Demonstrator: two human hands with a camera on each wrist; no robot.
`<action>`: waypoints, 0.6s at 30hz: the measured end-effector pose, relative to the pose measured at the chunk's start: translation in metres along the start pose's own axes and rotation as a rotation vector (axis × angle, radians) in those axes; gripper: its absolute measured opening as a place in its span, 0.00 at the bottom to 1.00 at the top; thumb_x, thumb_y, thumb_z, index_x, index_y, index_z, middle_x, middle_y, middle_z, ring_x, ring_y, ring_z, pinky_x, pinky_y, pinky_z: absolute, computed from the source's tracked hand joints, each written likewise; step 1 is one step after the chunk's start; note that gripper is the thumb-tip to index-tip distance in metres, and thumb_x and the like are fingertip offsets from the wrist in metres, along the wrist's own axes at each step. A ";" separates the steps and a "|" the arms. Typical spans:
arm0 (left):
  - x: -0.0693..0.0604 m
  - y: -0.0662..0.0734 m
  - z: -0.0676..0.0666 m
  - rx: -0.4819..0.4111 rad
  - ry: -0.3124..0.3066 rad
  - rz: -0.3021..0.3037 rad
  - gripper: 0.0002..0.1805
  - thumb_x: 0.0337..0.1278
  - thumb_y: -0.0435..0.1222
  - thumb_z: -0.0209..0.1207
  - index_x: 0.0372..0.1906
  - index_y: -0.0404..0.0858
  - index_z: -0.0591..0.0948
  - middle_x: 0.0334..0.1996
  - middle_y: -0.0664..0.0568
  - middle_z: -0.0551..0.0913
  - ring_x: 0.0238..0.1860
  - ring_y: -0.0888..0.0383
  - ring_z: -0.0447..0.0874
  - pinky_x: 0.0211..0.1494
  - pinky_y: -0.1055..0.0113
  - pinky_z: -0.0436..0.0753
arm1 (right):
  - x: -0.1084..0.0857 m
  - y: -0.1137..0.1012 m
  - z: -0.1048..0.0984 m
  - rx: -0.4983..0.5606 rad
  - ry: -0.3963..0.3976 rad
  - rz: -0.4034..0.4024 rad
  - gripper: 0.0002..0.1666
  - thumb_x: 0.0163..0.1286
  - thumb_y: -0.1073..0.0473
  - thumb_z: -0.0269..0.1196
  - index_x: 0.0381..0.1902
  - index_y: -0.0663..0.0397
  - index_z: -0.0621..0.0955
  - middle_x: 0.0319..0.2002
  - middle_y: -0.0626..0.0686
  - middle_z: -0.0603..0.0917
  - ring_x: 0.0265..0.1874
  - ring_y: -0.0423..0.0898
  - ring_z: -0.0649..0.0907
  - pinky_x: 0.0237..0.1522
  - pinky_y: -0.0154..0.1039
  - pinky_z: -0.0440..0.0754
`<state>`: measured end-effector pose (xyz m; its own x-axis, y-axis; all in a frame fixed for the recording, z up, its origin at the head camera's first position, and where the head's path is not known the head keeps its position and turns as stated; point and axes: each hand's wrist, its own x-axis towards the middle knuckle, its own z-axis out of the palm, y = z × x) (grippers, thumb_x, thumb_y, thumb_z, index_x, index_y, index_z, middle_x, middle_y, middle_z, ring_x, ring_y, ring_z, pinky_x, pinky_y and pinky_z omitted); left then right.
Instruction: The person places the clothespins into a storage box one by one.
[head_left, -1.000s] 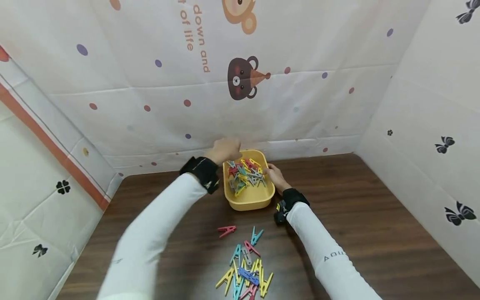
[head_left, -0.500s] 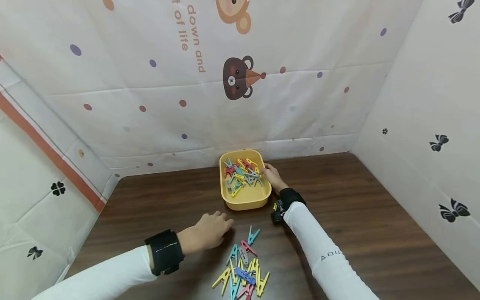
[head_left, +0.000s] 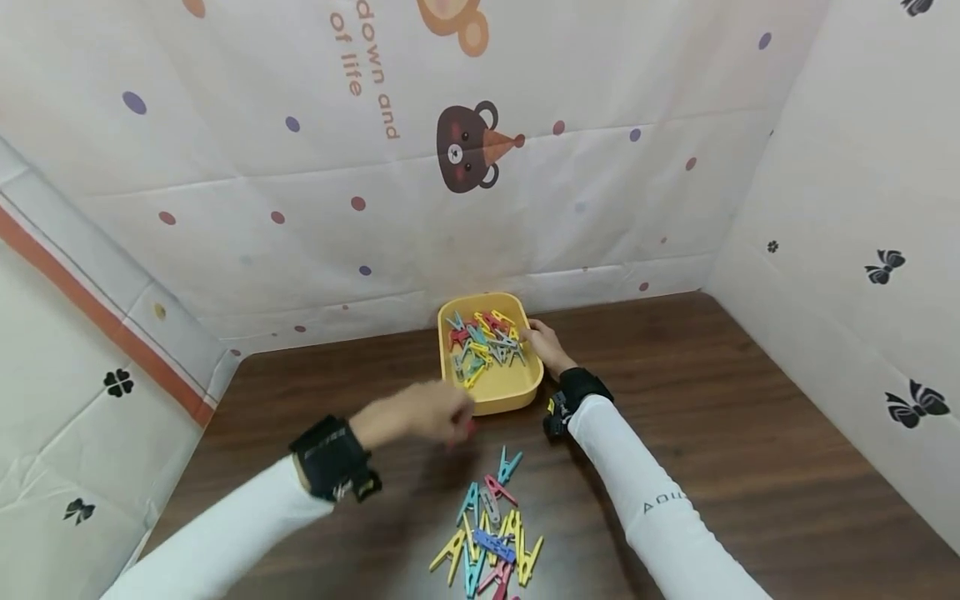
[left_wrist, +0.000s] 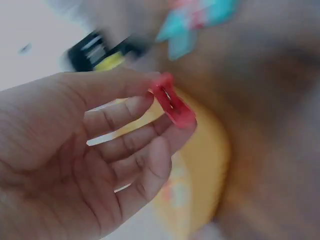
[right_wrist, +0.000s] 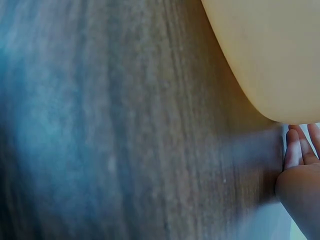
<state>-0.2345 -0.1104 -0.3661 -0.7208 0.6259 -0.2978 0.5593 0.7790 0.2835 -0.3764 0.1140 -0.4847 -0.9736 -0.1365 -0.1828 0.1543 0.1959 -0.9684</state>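
A: What does your left hand (head_left: 429,412) have?

B: You pinch a red clothespin (left_wrist: 172,102) between thumb and fingertips, just by the near left corner of the yellow tub (head_left: 504,387). A fingertip pinch probably suits so small a thing.

A: And your right hand (head_left: 547,346)?

B: Your fingers touch the tub's right side, likely to steady it. Whether they clasp it or merely rest there, I cannot tell.

A: Why two lots of clothespins?

B: The clothespins in the tub (head_left: 487,337) sit toward its far end; the loose pile (head_left: 491,546) lies on the table (head_left: 690,417), closer to you. That gap perhaps helps you tell them apart.

A: Your arms?

B: Your left forearm slants in from the lower left, the hand pointing rightward; your right reaches forward from the lower right.
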 end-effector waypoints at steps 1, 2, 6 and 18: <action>0.009 0.000 -0.017 -0.026 0.026 0.015 0.10 0.63 0.33 0.65 0.28 0.46 0.79 0.24 0.58 0.81 0.24 0.63 0.76 0.27 0.72 0.75 | 0.001 -0.001 -0.002 0.004 0.008 -0.002 0.37 0.71 0.58 0.49 0.78 0.57 0.61 0.74 0.63 0.67 0.69 0.57 0.71 0.72 0.51 0.69; 0.018 0.000 -0.033 -0.051 0.062 0.027 0.08 0.65 0.33 0.64 0.29 0.44 0.80 0.25 0.55 0.84 0.24 0.62 0.77 0.28 0.71 0.76 | 0.001 -0.001 -0.004 0.006 0.014 -0.003 0.37 0.72 0.59 0.49 0.78 0.57 0.62 0.74 0.63 0.67 0.69 0.57 0.71 0.72 0.51 0.69; 0.067 -0.009 -0.080 -0.069 0.314 -0.017 0.08 0.69 0.34 0.60 0.32 0.38 0.83 0.29 0.48 0.86 0.22 0.60 0.76 0.28 0.71 0.73 | 0.001 0.000 -0.009 0.013 0.026 -0.010 0.35 0.72 0.59 0.49 0.77 0.58 0.63 0.73 0.64 0.67 0.68 0.57 0.71 0.70 0.50 0.69; 0.175 -0.053 -0.051 -0.136 0.458 -0.484 0.12 0.67 0.32 0.59 0.51 0.30 0.84 0.50 0.36 0.85 0.45 0.45 0.83 0.43 0.60 0.79 | -0.003 0.002 0.003 0.029 0.027 -0.027 0.32 0.75 0.59 0.49 0.75 0.60 0.66 0.72 0.65 0.69 0.68 0.58 0.71 0.71 0.52 0.69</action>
<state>-0.4111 -0.0445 -0.3867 -0.9944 0.1049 -0.0124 0.0946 0.9368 0.3369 -0.3725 0.1121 -0.4867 -0.9817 -0.1152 -0.1518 0.1319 0.1639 -0.9776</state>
